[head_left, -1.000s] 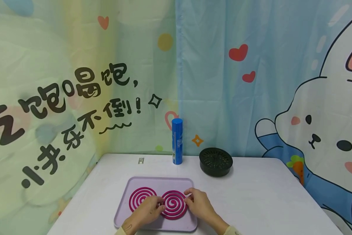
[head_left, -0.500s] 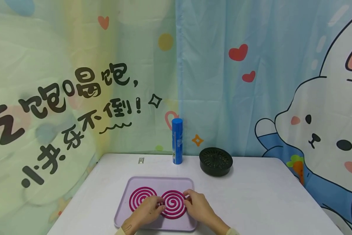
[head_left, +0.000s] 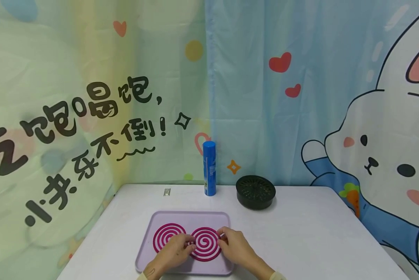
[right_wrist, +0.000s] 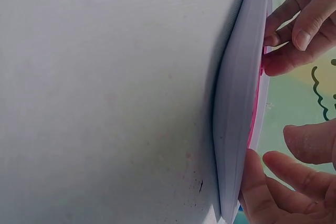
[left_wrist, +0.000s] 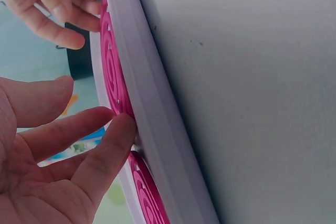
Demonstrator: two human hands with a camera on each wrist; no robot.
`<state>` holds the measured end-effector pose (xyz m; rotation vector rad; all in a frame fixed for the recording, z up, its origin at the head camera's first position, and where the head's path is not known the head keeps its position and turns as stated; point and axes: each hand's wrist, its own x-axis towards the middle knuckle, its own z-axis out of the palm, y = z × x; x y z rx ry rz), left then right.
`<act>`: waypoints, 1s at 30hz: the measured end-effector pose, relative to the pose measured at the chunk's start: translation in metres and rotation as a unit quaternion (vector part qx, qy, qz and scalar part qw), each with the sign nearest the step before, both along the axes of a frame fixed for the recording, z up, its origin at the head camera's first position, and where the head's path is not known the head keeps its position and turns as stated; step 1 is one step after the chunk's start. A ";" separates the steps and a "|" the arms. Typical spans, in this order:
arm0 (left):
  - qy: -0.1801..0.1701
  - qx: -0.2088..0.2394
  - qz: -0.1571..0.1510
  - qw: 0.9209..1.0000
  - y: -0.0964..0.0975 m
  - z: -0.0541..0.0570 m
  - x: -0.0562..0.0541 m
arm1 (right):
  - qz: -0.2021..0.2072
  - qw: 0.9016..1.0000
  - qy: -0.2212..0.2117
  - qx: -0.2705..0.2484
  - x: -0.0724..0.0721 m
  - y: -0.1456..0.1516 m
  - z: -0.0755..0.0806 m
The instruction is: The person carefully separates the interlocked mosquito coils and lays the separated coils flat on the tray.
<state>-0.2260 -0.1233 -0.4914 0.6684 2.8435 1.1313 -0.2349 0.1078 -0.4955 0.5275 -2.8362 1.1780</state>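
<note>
Two magenta mosquito coils lie side by side on a lilac tray [head_left: 188, 217]. My left hand [head_left: 176, 249] reaches over the lower right part of the left coil [head_left: 162, 236] and hides some of it. Its fingertips touch the near edge of the right coil [left_wrist: 111, 61], with the thumb standing free in the left wrist view. At the opposite edge of the right coil, my right hand [head_left: 235, 245] has its fingertips against the rim. In the right wrist view its thumb is held apart, and the coils show only as a thin pink line behind the tray wall.
The tray rests on a white table [head_left: 300, 233]. Behind it stand a blue spray can [head_left: 210, 169] and a round black tin [head_left: 255, 194] with a slotted lid. A small metal piece [head_left: 166, 192] lies at the back left. A printed curtain [head_left: 244, 97] hangs behind the table.
The head view has shifted slightly. My right hand's fingers have settled a little closer in on the right coil's edge; the left hand stays where it was.
</note>
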 end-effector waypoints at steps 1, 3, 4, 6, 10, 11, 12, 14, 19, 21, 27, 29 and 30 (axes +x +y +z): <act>0.003 -0.001 0.000 1.000 0.000 0.000 0.000 | 0.002 1.000 -0.003 -0.001 0.000 0.000 0.001; 0.003 0.000 0.000 1.000 0.000 0.000 0.000 | 0.005 1.000 -0.010 -0.004 0.000 0.001 0.002; 0.003 -0.001 0.000 1.000 0.000 0.000 0.000 | 0.007 1.000 -0.013 -0.006 0.001 0.001 0.003; 0.003 -0.003 0.002 1.000 -0.001 0.000 0.000 | 0.009 1.000 -0.017 -0.008 0.001 0.002 0.003; -0.008 0.000 0.006 1.000 -0.002 0.001 0.000 | 0.015 1.000 -0.018 -0.015 0.001 0.003 0.002; -0.010 0.000 0.007 1.000 -0.002 0.002 0.000 | 0.016 1.000 -0.016 -0.017 0.001 0.004 0.002; -0.014 0.002 0.008 1.000 -0.003 0.002 -0.001 | 0.018 1.000 -0.014 -0.019 0.001 0.004 0.001; -0.019 0.003 0.009 1.000 -0.003 0.002 -0.001 | 0.021 0.999 -0.010 -0.024 0.001 0.005 0.001; -0.020 0.004 0.011 1.000 -0.002 0.002 -0.001 | 0.029 0.999 -0.002 -0.035 0.001 0.007 0.000; -0.025 0.006 0.011 1.000 -0.001 0.002 -0.001 | 0.032 0.999 -0.001 -0.039 0.001 0.008 0.000; -0.036 0.007 0.011 0.999 0.000 0.002 -0.001 | 0.037 0.998 -0.009 -0.046 0.000 0.008 0.000; -0.031 0.007 0.011 0.999 0.000 0.002 0.000 | 0.037 0.998 -0.010 -0.045 0.001 0.008 0.000; -0.030 0.009 0.010 0.999 0.000 0.002 0.000 | 0.037 0.998 -0.009 -0.045 0.001 0.009 0.000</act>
